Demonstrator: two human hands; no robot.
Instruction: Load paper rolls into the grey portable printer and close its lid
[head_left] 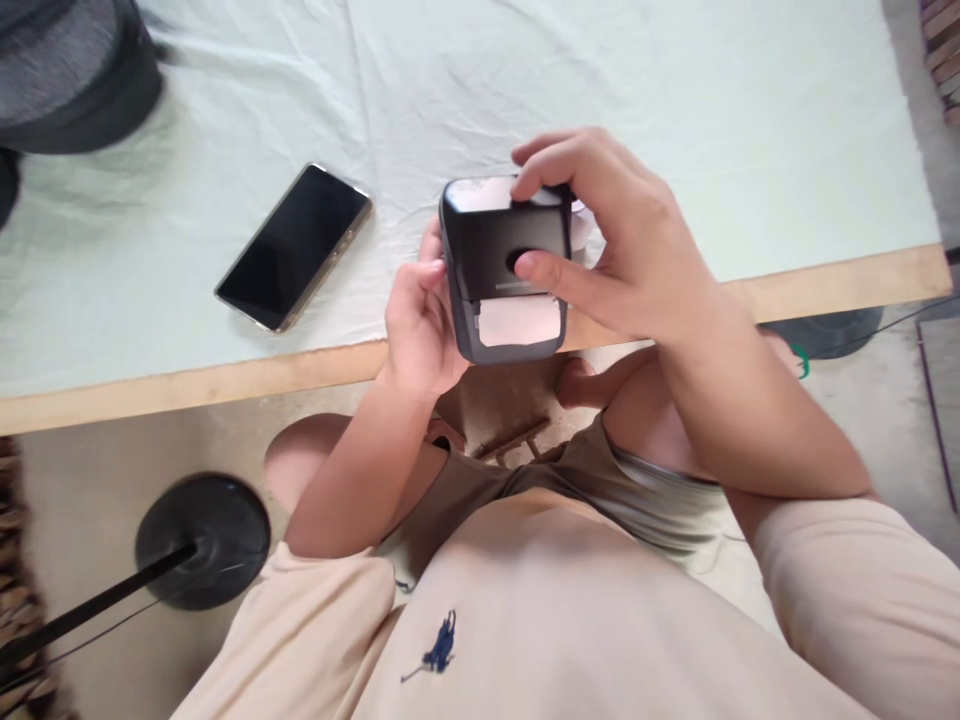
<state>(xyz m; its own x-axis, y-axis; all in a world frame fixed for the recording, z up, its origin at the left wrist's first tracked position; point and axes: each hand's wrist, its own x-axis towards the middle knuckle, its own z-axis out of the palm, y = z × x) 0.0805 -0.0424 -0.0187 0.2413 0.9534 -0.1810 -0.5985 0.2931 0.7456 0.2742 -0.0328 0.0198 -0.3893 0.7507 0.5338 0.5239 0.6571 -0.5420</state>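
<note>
A small black label printer (pixel 504 235) is held over the table's front edge. Its front end shows a strip of white paper (pixel 519 321), and a pale, shiny patch is at its far end. My left hand (pixel 424 340) grips the printer from the left side and below, thumb along its edge. Over the right side, my right hand (pixel 637 230) has its thumb against a round dark spot on the cover and its index fingertip at the far end. Behind my right fingers, a pale thing is mostly hidden.
A smartphone (pixel 296 248) with a dark screen lies left of the printer on the pale tablecloth (pixel 465 80). At the far left stands a black bag-like object (pixel 75 75), partly cut off. Below the table's wooden edge (pixel 330 365), a round black stand base (pixel 202 540) rests on the floor.
</note>
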